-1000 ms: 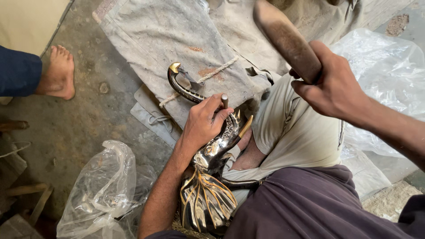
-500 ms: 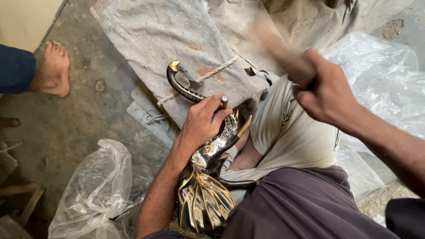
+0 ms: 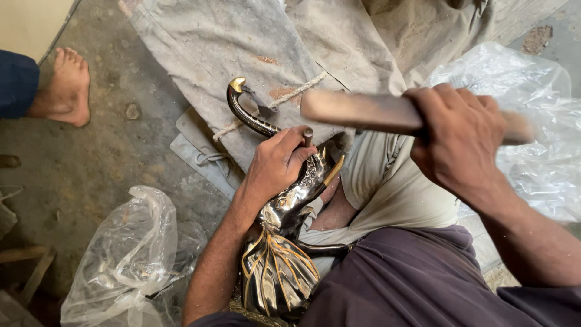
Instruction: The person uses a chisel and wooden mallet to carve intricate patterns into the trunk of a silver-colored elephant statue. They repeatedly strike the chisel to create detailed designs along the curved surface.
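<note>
Left hand [image 3: 275, 166] closed round small punch [image 3: 308, 134], tip on black metal swan [image 3: 284, 242] in lap | right hand [image 3: 457, 142] fisted on wooden mallet [image 3: 363, 111], raised above punch | chasing apparently midway; neck pattern partly cut.

You're gripping a glossy black metal elephant [image 3: 284, 242] with gold fan-shaped lines on its ear, a gold tusk and gold trunk tip. Your stick [image 3: 363, 112] is brown wood. Grey, rust-stained cloth [image 3: 230, 48] lies beneath, your trousers [image 3: 411, 284] are dark purple, and the plastic bags [image 3: 127, 254] are clear.
</note>
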